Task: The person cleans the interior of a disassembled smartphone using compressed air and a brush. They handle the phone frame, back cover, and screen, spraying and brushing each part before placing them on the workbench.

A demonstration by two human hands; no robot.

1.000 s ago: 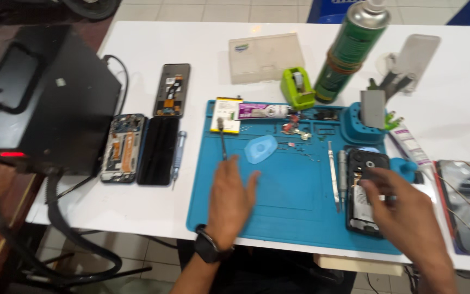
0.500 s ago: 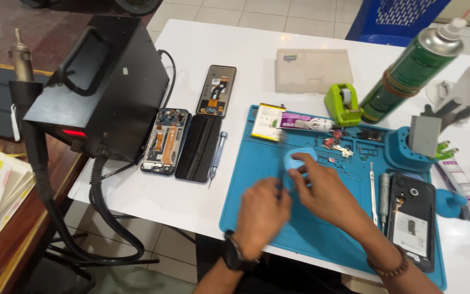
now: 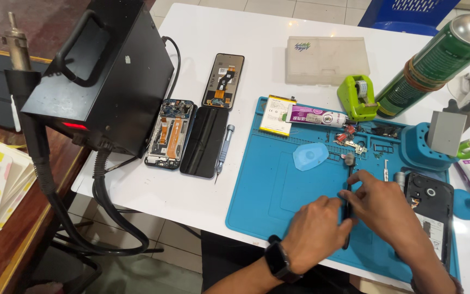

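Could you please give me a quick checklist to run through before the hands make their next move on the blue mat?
1. Black tool gripped by both the left hand and the right hand: ok.
2. Tool's tip over the blue mat: ok.
3. Blue pick lies apart from the hands: ok.
4. Opened phone lies on the mat beside the right hand: ok.
5. Small loose parts kept in the mat's upper compartments: ok.
6. What the tool's tip touches: cannot tell.
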